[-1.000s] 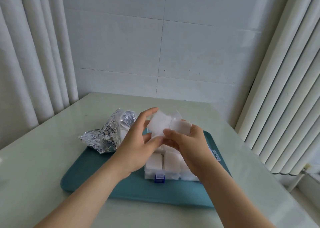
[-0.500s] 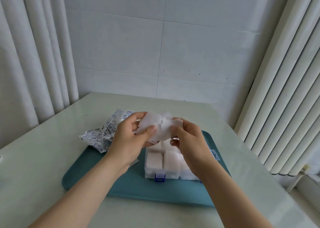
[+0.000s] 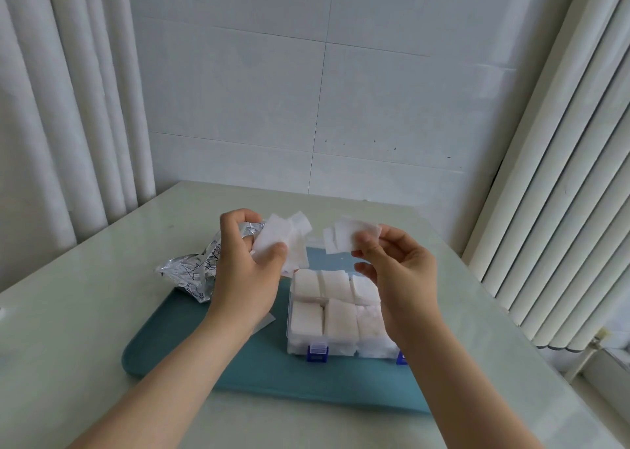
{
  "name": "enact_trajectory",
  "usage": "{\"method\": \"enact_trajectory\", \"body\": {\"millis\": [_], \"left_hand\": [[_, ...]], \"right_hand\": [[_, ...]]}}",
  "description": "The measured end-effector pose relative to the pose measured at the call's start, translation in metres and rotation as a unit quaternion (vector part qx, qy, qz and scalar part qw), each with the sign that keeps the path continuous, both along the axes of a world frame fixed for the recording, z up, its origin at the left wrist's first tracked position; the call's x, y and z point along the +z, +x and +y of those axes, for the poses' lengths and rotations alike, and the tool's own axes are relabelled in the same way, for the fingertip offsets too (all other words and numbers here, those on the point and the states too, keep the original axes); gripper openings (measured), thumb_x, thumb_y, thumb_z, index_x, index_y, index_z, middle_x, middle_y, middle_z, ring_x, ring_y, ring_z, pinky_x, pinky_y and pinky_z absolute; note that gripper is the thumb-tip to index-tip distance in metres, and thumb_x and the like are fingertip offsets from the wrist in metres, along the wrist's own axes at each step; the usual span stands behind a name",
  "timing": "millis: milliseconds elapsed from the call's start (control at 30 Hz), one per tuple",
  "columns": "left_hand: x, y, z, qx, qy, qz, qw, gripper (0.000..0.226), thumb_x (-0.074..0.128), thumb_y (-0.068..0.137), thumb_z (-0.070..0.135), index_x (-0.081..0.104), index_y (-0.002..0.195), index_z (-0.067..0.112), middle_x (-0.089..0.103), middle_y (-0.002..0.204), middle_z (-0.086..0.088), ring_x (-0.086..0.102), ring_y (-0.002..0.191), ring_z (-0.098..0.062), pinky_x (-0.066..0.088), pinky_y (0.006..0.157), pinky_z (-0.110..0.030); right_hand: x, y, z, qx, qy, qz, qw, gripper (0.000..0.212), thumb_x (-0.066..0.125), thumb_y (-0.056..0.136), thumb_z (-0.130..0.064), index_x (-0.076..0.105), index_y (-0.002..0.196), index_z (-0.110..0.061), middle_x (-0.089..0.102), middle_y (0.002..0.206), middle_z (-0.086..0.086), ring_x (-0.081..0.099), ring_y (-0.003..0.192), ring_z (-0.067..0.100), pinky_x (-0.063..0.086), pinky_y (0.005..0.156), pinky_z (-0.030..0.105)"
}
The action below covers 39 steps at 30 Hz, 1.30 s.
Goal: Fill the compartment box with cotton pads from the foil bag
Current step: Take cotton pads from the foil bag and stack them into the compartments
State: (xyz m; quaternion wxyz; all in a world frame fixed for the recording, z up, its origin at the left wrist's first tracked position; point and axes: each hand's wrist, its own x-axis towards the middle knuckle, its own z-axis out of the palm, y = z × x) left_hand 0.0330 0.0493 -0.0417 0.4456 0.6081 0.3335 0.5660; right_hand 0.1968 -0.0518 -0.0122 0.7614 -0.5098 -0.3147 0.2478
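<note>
The clear compartment box [image 3: 290, 315] with blue latches stands on a teal tray [image 3: 191, 339]; white cotton pads [image 3: 341, 315] fill its visible compartments. My left hand [image 3: 245, 278] pinches a small bunch of cotton pads [image 3: 283, 240] above the box's far left corner. My right hand [image 3: 399, 278] pinches another few pads [image 3: 347, 237] above the box's far right. The two bunches are apart. The crumpled foil bag [image 3: 191, 271] lies at the tray's far left, partly behind my left hand.
The tray rests on a pale glossy table [image 3: 85, 312] set against a tiled wall. Curtains hang at the left, and a ribbed radiator [image 3: 552, 210] stands close along the table's right edge. A thin clear flap [image 3: 266, 321] pokes out under my left wrist.
Both hands held one bunch of pads together before. Now they have pulled apart sideways, splitting the bunch: the left hand keeps one part, the right hand the other.
</note>
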Motion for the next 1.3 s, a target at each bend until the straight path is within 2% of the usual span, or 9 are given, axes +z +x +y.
{"method": "enact_trajectory", "body": {"millis": [67, 100, 167, 267, 467, 567, 700, 900, 1300], "left_hand": [[-0.001, 0.0, 0.001, 0.008, 0.032, 0.045, 0.998, 0.034, 0.065, 0.097, 0.007, 0.048, 0.108, 0.033, 0.073, 0.093, -0.007, 0.063, 0.073, -0.023, 0.052, 0.066, -0.022], [-0.001, 0.001, 0.002, -0.003, 0.044, 0.062, 0.997, 0.028, 0.065, 0.097, 0.006, 0.055, 0.102, 0.032, 0.072, 0.092, -0.006, 0.064, 0.076, -0.023, 0.056, 0.071, -0.022], [-0.001, 0.002, 0.001, -0.051, 0.034, 0.063, 0.996, 0.028, 0.063, 0.097, 0.0, 0.072, 0.088, 0.026, 0.075, 0.09, 0.004, 0.073, 0.087, -0.026, 0.065, 0.079, -0.039], [0.005, 0.003, -0.008, -0.113, 0.001, 0.05, 0.992, 0.034, 0.061, 0.1, -0.003, 0.084, 0.092, 0.022, 0.081, 0.091, 0.002, 0.079, 0.089, -0.025, 0.067, 0.077, -0.04], [0.009, 0.003, -0.009, -0.16, -0.061, 0.024, 0.985, 0.023, 0.064, 0.102, 0.016, 0.083, 0.089, 0.013, 0.075, 0.096, -0.012, 0.074, 0.094, -0.028, 0.066, 0.075, -0.038], [0.006, 0.004, -0.01, -0.146, -0.037, 0.028, 0.988, 0.018, 0.069, 0.102, 0.02, 0.085, 0.093, 0.023, 0.078, 0.089, 0.002, 0.071, 0.084, -0.009, 0.065, 0.07, -0.032], [0.004, 0.004, -0.007, -0.154, -0.042, 0.026, 0.987, 0.021, 0.066, 0.104, 0.019, 0.082, 0.096, 0.03, 0.078, 0.09, 0.015, 0.071, 0.083, -0.003, 0.065, 0.07, -0.03], [0.003, 0.003, -0.004, -0.164, -0.051, 0.027, 0.985, 0.023, 0.061, 0.107, 0.017, 0.08, 0.105, 0.029, 0.081, 0.101, 0.002, 0.078, 0.097, -0.021, 0.066, 0.075, -0.037], [0.005, 0.003, -0.008, -0.236, -0.055, 0.032, 0.97, 0.026, 0.053, 0.111, 0.017, 0.079, 0.115, 0.015, 0.079, 0.108, -0.01, 0.077, 0.104, -0.026, 0.066, 0.083, -0.042]], "right_hand": [[0.002, -0.001, -0.001, 0.026, 0.01, 0.008, 1.0, 0.014, 0.08, 0.091, -0.009, 0.071, 0.101, -0.007, 0.079, 0.09, 0.011, 0.076, 0.077, 0.021, 0.058, 0.065, 0.027], [0.002, -0.003, -0.001, 0.039, 0.005, -0.003, 0.999, 0.014, 0.08, 0.091, -0.008, 0.071, 0.102, -0.007, 0.08, 0.091, 0.013, 0.076, 0.078, 0.023, 0.058, 0.065, 0.027], [0.001, -0.006, -0.001, 0.057, -0.01, -0.032, 0.998, 0.014, 0.079, 0.091, -0.008, 0.071, 0.102, -0.006, 0.08, 0.093, 0.016, 0.076, 0.079, 0.025, 0.059, 0.065, 0.028], [-0.001, -0.008, -0.001, 0.066, -0.016, -0.044, 0.997, 0.017, 0.079, 0.091, -0.008, 0.071, 0.105, -0.003, 0.08, 0.093, 0.016, 0.077, 0.082, 0.028, 0.061, 0.067, 0.029], [-0.002, -0.006, 0.0, 0.05, -0.025, -0.05, 0.997, 0.017, 0.079, 0.092, -0.009, 0.072, 0.106, -0.001, 0.08, 0.09, 0.014, 0.079, 0.082, 0.029, 0.063, 0.068, 0.031], [-0.004, -0.005, 0.0, 0.062, -0.03, -0.061, 0.996, 0.018, 0.079, 0.093, -0.016, 0.075, 0.105, -0.003, 0.081, 0.091, 0.012, 0.079, 0.084, 0.027, 0.065, 0.071, 0.034], [-0.006, -0.001, 0.003, 0.029, -0.026, -0.08, 0.996, 0.017, 0.08, 0.091, -0.022, 0.08, 0.098, -0.007, 0.078, 0.083, 0.008, 0.069, 0.071, 0.017, 0.059, 0.063, 0.027], [-0.005, 0.007, 0.001, 0.06, -0.021, -0.148, 0.987, 0.015, 0.08, 0.091, -0.022, 0.082, 0.093, -0.008, 0.074, 0.076, 0.013, 0.056, 0.058, 0.019, 0.054, 0.057, 0.03], [-0.011, 0.008, 0.003, 0.051, -0.04, -0.164, 0.984, 0.013, 0.08, 0.092, -0.022, 0.083, 0.096, -0.01, 0.077, 0.075, 0.008, 0.06, 0.057, 0.017, 0.055, 0.059, 0.034]]}}
